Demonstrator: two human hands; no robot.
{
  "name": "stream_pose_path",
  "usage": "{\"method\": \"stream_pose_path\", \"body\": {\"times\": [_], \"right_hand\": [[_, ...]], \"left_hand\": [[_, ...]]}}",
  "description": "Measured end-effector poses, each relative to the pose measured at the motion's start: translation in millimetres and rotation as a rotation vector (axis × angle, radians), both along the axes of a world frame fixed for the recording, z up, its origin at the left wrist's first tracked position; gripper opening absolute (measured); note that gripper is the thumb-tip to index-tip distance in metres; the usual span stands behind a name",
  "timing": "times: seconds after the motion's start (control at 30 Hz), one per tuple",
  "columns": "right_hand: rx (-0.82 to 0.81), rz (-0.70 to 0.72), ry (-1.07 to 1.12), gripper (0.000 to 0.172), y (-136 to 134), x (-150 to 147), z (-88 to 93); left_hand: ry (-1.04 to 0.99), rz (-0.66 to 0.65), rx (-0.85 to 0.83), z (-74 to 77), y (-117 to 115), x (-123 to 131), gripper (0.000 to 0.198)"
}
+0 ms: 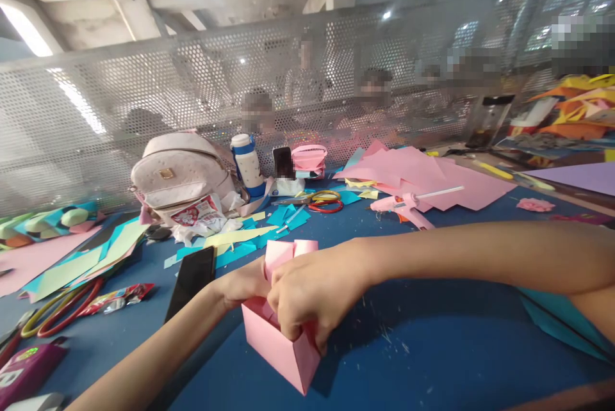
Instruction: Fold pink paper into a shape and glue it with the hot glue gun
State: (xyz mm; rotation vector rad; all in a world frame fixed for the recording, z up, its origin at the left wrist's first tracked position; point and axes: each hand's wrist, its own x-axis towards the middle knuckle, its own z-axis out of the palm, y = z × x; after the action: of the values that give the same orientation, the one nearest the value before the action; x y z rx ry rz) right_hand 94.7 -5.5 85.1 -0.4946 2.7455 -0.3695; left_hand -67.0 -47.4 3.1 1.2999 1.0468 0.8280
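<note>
A pink paper box [276, 344], folded with sharp corners, sits tilted on the blue tabletop in front of me. Two pink flaps [281, 252] stand up at its far side. My right hand [307, 289] reaches over the top, its bent fingers pinching the near right wall with some of them inside. At the far left side my left hand [247, 283] grips the box by the flap; its fingertips are hidden behind the paper and my right hand. A black phone [193, 276] lies left of the box, partly behind my left forearm.
A pink glue gun [406, 208] lies beside pink paper sheets [432, 174]. Scissors [327, 201] rest on blue and yellow scraps. Behind stand a backpack [185, 161], a bottle [248, 164] and a perforated metal screen [202, 78], with people beyond it. More scissors [67, 308] lie left.
</note>
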Motion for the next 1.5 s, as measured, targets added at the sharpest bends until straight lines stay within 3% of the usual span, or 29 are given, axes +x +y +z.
{"method": "stream_pose_path", "body": {"times": [0.23,0.37,0.47,0.57,0.83,0.93,1.03,1.27,1.5], "right_hand": [[-0.038,-0.045,-0.002,0.014,3,5,8.9],[0.134,-0.088,0.165,0.014,10,21,9.8],[0.306,-0.251,0.382,0.007,17,40,6.6],[0.358,-0.472,0.474,0.007,23,57,-2.1],[0.011,-0.862,0.432,0.028,27,65,-28.3],[-0.109,-0.973,0.448,0.016,34,58,-33.5],[-0.173,-0.989,0.459,0.008,41,53,-38.5],[-0.229,-0.934,0.560,0.014,48,52,-51.0],[-0.241,-0.951,0.530,0.008,49,52,-51.7]], "left_hand": [[0.045,0.020,0.031,-4.3,5,-6,0.042],[0.088,0.042,0.044,-1.8,11,-14,0.048],[0.126,0.130,0.110,3.1,13,-17,0.050],[0.200,0.252,0.193,6.5,13,-14,0.056],[0.378,0.442,0.422,-0.5,5,12,0.045],[0.411,0.448,0.499,-3.7,4,19,0.033],[0.440,0.478,0.481,-8.1,5,19,0.027],[0.461,0.519,0.459,-13.7,9,17,0.030],[0.441,0.556,0.472,-16.4,11,17,0.029]]}}
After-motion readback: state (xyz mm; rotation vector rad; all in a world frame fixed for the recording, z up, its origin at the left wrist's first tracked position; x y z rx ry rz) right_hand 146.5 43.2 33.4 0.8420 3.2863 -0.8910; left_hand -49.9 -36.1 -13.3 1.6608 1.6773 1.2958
